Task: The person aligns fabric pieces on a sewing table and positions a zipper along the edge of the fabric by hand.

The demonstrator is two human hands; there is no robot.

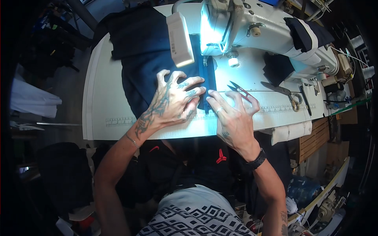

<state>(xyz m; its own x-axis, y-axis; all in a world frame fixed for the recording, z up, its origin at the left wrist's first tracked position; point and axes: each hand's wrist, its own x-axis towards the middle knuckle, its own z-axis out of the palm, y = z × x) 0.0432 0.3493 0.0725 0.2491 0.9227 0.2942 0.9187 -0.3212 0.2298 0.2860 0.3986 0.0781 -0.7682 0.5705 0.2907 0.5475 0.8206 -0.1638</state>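
Note:
Dark navy fabric (139,80) lies on the sewing machine table, its right edge running under the presser foot (205,61). My left hand (173,96) rests on this cloth with fingers spread and bent, fingertips beside a narrow dark strip (206,80) along the edge. Across the strip is my right hand (236,120), its index finger and thumb close to the strip's near end. Thread snips (247,94) with red handles are tucked among the right hand's fingers, blades pointing away from me. The white sewing machine (240,29) stands just beyond, its lamp lighting the needle area.
A white box-shaped device (180,39) overhangs the cloth. Scissors (281,89) and a dark slim tool (305,100) lie on the right. A printed ruler (118,121) runs along the near table edge. Dark cloth scraps (277,69) lie by the machine.

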